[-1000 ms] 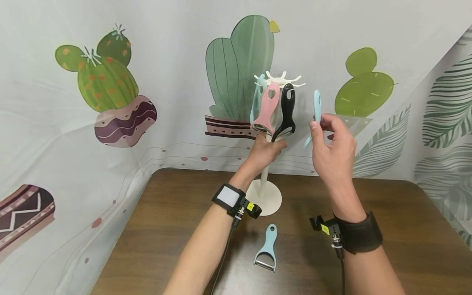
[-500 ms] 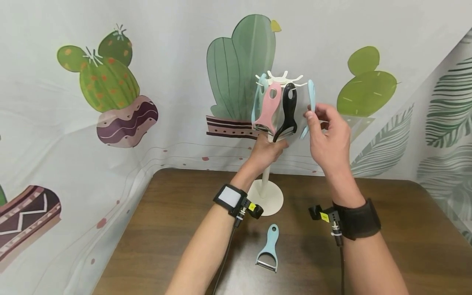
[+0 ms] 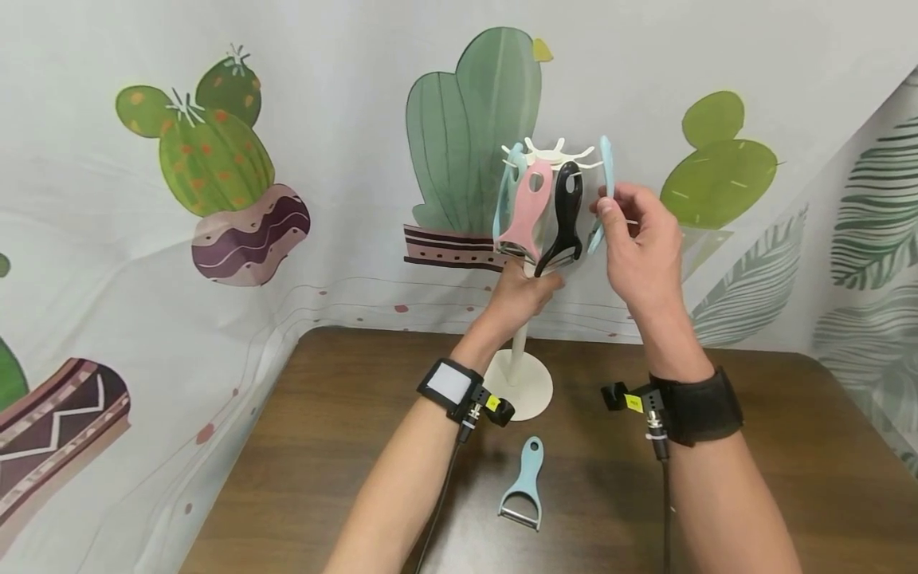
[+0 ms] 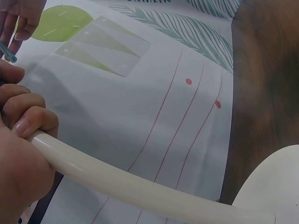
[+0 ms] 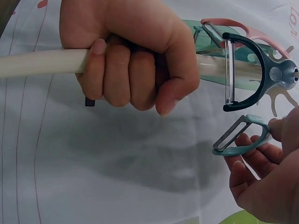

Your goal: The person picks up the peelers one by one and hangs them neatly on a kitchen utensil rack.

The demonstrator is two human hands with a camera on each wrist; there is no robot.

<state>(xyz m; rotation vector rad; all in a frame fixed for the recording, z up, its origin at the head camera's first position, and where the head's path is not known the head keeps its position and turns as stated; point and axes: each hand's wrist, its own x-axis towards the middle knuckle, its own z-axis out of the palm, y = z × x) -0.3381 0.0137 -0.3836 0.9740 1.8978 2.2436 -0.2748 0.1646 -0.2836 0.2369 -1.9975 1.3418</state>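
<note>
A cream stand (image 3: 518, 343) with a ring of hooks (image 3: 552, 155) at its top stands on the table. My left hand (image 3: 522, 295) grips its pole, fingers wrapped round it in the left wrist view. From the hooks hang a pink peeler (image 3: 527, 209), a black peeler (image 3: 566, 214) and, behind, a light blue peeler (image 3: 504, 199). My right hand (image 3: 641, 235) pinches another light blue peeler (image 5: 240, 149) by its handle, upright, its top beside the right-hand hook tip. One more blue peeler (image 3: 526, 482) lies on the table in front of the stand.
The brown wooden table (image 3: 301, 446) meets a cactus-printed cloth (image 3: 344, 159) hanging behind it. Camera bands are strapped to both wrists, with a cable (image 3: 439, 510) running down from the left one and another (image 3: 667, 510) from the right.
My right hand has moved left and upward with the blue peeler, bringing its top from out to the right up beside the hook ring. My left hand keeps its grip on the pole.
</note>
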